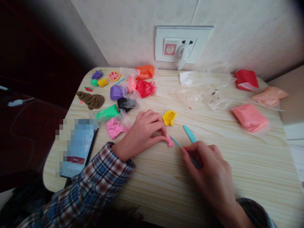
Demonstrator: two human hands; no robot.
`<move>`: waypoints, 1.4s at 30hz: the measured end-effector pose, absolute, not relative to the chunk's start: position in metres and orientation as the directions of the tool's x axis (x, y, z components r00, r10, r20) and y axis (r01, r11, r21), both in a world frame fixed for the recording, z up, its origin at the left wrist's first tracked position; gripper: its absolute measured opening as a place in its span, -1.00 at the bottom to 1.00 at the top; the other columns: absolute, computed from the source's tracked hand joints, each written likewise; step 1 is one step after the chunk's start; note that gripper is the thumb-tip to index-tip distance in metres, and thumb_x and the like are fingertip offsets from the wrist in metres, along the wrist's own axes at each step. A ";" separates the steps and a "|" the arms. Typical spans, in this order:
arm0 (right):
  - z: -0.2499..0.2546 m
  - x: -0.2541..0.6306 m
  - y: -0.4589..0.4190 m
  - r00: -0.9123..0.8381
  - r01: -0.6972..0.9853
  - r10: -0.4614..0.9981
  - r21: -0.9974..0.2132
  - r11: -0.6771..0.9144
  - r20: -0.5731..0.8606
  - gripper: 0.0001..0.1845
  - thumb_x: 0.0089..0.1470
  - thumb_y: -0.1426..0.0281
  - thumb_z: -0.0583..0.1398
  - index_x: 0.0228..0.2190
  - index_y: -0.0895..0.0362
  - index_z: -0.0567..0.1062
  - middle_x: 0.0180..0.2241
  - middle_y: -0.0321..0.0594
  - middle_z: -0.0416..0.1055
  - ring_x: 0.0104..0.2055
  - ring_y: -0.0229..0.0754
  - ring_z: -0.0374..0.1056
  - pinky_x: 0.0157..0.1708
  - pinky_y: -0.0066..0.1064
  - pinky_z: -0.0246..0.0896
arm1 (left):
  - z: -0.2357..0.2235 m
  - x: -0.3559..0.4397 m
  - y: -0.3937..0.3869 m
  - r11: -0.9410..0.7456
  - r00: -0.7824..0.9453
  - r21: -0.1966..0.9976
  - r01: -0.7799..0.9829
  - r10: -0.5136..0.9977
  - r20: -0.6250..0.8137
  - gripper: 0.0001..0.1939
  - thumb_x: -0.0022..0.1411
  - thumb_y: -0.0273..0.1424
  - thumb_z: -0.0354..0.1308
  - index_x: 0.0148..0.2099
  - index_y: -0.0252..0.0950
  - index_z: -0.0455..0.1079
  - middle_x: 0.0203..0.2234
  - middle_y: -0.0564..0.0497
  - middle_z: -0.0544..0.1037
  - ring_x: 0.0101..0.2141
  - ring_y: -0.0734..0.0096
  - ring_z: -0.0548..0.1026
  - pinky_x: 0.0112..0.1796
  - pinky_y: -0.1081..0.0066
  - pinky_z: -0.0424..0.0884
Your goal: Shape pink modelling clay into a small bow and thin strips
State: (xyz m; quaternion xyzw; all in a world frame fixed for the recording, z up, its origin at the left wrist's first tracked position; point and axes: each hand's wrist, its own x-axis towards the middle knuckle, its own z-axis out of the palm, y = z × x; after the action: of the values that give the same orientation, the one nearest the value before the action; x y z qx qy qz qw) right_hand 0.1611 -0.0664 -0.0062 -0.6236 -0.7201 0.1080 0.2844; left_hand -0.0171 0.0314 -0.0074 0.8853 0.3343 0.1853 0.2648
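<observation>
Thumb and fingers of my left hand (146, 134) pinch the left edge of a small flat piece of pink modelling clay (170, 142) on the table. My right hand (211, 167) grips a thin blue modelling tool (176, 142), its tip touching or very near the clay's upper right edge. A blue plastic clay knife (189, 133) lies just beyond my right fingers, its near end hidden behind them. Farther back sits a lump of yellow clay (169, 117). An opened bag of pink clay (115, 127) rests left of my left hand.
Bags of green (108, 111), black (125, 104), purple (117, 92), red (145, 89) and orange clay (144, 72) crowd the back left. Brown coiled clay (91, 99) lies near several small figures. A phone (79, 147) is at left; salmon clay (250, 117) at right.
</observation>
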 end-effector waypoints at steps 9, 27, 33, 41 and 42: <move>-0.009 0.173 -0.071 0.108 0.822 0.961 -0.567 0.058 0.256 -0.88 0.11 0.36 0.15 -0.46 0.07 0.34 -0.62 -0.40 0.31 -0.57 -0.31 0.22 -0.56 -0.48 0.08 | -0.004 -0.015 0.020 -0.642 0.697 0.543 0.541 0.704 0.137 -0.66 0.10 -0.13 0.24 -0.23 -0.29 0.38 -0.26 -0.03 0.45 -0.15 0.24 0.32 -0.12 0.27 0.18; -0.010 0.177 -0.075 0.065 0.809 0.975 -0.583 0.074 0.214 -0.89 0.10 0.38 0.15 -0.46 0.07 0.36 -0.60 -0.39 0.34 -0.54 -0.30 0.27 -0.51 -0.46 0.13 | -0.002 -0.011 0.009 -0.616 0.700 0.554 0.560 0.709 0.082 -0.71 0.11 -0.24 0.24 -0.16 -0.27 0.36 -0.19 -0.05 0.44 -0.08 0.19 0.31 -0.04 0.19 0.09; -0.008 0.175 -0.081 -0.063 0.803 0.969 -0.564 0.191 0.239 -0.87 0.12 0.42 0.12 -0.47 0.06 0.34 -0.62 -0.41 0.28 -0.57 -0.31 0.24 -0.55 -0.47 0.11 | -0.006 -0.009 0.007 -0.606 0.687 0.569 0.555 0.720 0.097 -0.87 0.19 -0.31 0.20 -0.26 -0.25 0.38 -0.28 0.02 0.43 -0.14 0.29 0.32 -0.07 0.25 0.08; -0.007 0.176 -0.079 -0.111 0.797 0.961 -0.556 0.238 0.252 -0.85 0.12 0.44 0.11 -0.49 0.06 0.32 -0.63 -0.41 0.28 -0.57 -0.32 0.23 -0.54 -0.46 0.10 | -0.006 -0.010 0.010 -0.599 0.690 0.589 0.543 0.718 0.094 -0.86 0.17 -0.29 0.23 -0.31 -0.24 0.40 -0.30 0.05 0.41 -0.16 0.31 0.32 -0.10 0.28 0.08; -0.007 0.176 -0.078 -0.118 0.798 0.958 -0.550 0.248 0.260 -0.85 0.13 0.44 0.11 -0.49 0.06 0.32 -0.62 -0.41 0.28 -0.57 -0.33 0.23 -0.53 -0.47 0.10 | -0.006 -0.010 0.010 -0.599 0.689 0.590 0.541 0.718 0.097 -0.86 0.17 -0.29 0.23 -0.31 -0.24 0.40 -0.30 0.05 0.41 -0.16 0.31 0.32 -0.10 0.28 0.08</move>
State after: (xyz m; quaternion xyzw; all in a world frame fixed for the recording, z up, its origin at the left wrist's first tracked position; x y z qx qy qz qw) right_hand 0.1761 -0.0783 -0.0072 -0.5975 -0.7347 0.1387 0.2898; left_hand -0.0102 0.0101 -0.0060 0.8789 0.3581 0.1645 0.2687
